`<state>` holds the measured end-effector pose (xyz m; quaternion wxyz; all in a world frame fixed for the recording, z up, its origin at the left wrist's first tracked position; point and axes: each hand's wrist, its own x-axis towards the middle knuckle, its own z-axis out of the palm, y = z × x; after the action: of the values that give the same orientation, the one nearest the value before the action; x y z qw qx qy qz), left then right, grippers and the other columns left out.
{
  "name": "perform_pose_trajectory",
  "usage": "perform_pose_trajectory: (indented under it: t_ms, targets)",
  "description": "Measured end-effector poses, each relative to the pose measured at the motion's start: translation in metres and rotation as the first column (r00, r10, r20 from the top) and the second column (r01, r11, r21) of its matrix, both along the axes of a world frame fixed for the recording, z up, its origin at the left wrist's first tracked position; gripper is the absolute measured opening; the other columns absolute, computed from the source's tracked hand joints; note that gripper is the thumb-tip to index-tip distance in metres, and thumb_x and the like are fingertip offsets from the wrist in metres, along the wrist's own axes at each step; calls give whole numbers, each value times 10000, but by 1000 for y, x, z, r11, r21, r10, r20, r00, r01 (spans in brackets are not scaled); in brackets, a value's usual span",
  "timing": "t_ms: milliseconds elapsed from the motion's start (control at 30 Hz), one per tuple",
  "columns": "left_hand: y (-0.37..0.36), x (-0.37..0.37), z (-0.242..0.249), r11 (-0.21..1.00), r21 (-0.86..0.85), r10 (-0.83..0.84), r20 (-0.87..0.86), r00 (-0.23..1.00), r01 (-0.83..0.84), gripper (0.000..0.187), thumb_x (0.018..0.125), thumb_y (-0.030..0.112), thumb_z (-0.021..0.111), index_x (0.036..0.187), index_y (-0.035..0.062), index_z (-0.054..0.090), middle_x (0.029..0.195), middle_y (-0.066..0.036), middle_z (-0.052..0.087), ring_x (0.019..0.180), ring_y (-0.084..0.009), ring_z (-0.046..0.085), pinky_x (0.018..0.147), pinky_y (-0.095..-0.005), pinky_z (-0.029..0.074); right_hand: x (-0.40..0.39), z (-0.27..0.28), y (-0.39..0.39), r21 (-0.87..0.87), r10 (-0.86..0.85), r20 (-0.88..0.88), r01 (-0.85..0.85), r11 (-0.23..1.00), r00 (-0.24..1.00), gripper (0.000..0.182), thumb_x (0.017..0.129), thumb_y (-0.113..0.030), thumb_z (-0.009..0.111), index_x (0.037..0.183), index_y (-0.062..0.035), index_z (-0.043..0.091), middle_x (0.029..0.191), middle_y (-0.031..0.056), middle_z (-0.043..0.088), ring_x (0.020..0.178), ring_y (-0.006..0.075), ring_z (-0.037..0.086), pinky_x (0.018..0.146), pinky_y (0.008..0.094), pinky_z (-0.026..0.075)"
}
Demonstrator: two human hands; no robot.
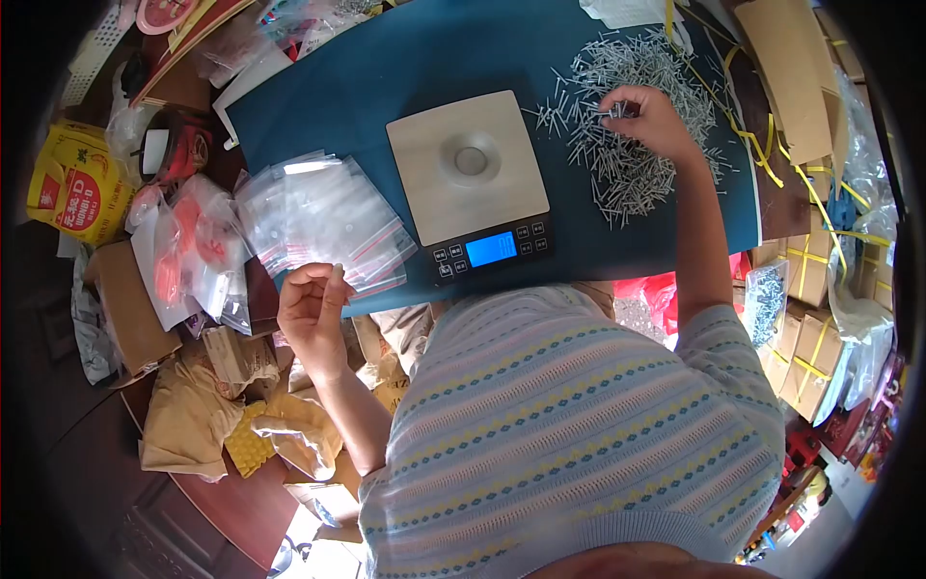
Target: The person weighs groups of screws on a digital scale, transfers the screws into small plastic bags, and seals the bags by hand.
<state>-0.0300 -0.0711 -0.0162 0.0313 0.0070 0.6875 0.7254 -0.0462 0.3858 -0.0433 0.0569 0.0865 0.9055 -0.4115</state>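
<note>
My right hand (651, 121) is over a loose pile of thin silver nails (627, 179), which could also be screws at this size. Its fingers are curled around a few of them. My left hand (313, 314) is at the table's near edge, thumb and forefinger close together by the lower edge of the fanned clear zip bags (333, 212). Whether anything is pinched there is too small to make out. Between the hands stands a digital scale (420, 150) with a lit blue display (492, 249); nothing lies on its pan.
A dark blue mat (338, 101) covers the table. Left are red-and-clear plastic packets (198, 241), a yellow bag (87, 183) and brown paper bags (188, 415). Cardboard boxes (805, 357) and yellow strapping (762, 159) crowd the right side.
</note>
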Motion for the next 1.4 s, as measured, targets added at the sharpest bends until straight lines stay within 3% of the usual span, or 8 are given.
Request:
perform_pose_trajectory:
  t_ms: [367,567,700,800,900,1000,1133,1400]
  targets:
    - [2,6,-5,1000,2,11,38,999,-12,144,855,-45,644,976,9,587,783,-25,626,684,-77,581,641,-196,451,-53,46,-93,-98,453,-106,-463,881,885,183,767,-5,716,933,-21,639,913,17,662,765,73,583,676,227,488]
    - [-5,11,-10,1000,-12,-5,38,999,6,151,860,-60,629,989,-4,575,816,-41,631,721,-88,587,672,-211,465,-51,28,-153,122,593,-169,-581,805,787,225,714,-80,725,928,-50,661,1028,136,649,959,317,612,878,402,465]
    - [-4,10,-17,1000,-11,-4,60,998,5,142,858,-70,624,979,2,599,829,-31,633,732,-78,585,677,-210,466,-40,47,-130,-29,467,-205,-482,875,860,281,772,-34,699,1045,-40,635,1125,94,617,1003,210,623,769,299,578]
    - [-5,4,-34,963,-270,-27,-14,1000,22,146,853,-48,630,991,0,633,878,-54,668,770,-133,630,715,-246,491,-23,56,-87,99,234,-220,-217,971,947,266,787,-56,706,1045,-59,641,1033,67,662,910,167,649,695,283,557]
    - [4,-3,-35,717,-698,-194,-189,963,7,203,834,-16,636,1035,6,654,1028,-126,682,961,-273,657,811,-342,502,2,39,-42,257,95,-267,-24,966,959,282,759,-129,727,1019,-62,641,940,105,675,796,253,649,719,341,514]
    - [9,-12,-53,505,-861,-412,-308,857,-67,273,818,21,639,1090,7,641,1166,-190,628,1168,-381,550,911,-419,462,29,30,-27,421,-14,-31,26,907,999,362,727,-124,770,1060,-70,637,948,96,663,826,217,638,737,316,520]
    - [17,-14,-74,475,-879,-385,-245,890,-36,268,833,29,613,1099,15,645,1203,-185,609,1209,-396,504,968,-430,440,52,-9,-33,618,64,-155,46,785,986,414,676,-108,791,1048,-33,627,931,129,641,862,277,629,772,347,508]
    - [10,-19,-78,557,-825,-239,-271,932,-97,171,858,0,573,1005,10,659,1083,-199,652,1016,-342,635,812,-397,531,34,-36,-23,351,-21,-108,58,935,994,323,682,-96,763,983,-47,657,875,127,661,812,304,648,745,368,518]
